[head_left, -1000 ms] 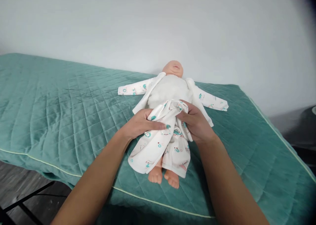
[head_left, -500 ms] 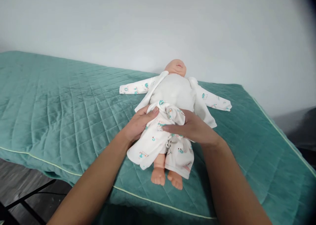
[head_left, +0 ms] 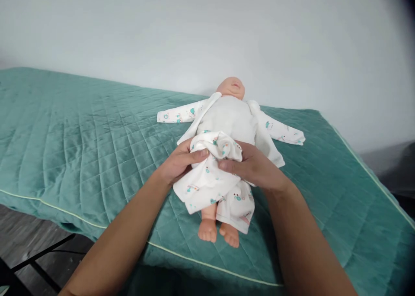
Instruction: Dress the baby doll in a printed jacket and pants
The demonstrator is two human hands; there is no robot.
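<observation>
A baby doll (head_left: 231,88) lies on its back with its feet toward me. Its white printed jacket (head_left: 282,131) hangs open at the front, both sleeves spread out. White baby pants (head_left: 207,179) with a teal print are bunched over the doll's hips and legs. My left hand (head_left: 181,159) grips the bunched cloth at its left side, thumb on top. My right hand (head_left: 253,164) holds the same cloth from the right, thumb on top and fingers partly hidden behind it. One pant leg covers the doll's right-side shin, and both bare feet (head_left: 207,230) stick out below.
A green quilted cover (head_left: 97,149) with pale piping lies under the doll. Behind it rises a plain pale wall (head_left: 162,32). At the lower left, a black metal frame (head_left: 42,252) stands over a grey floor.
The loose pant leg on the left has shifted up and to the right, its hem folding. Both thumbs have moved slightly on the bunched cloth. The doll stays in place.
</observation>
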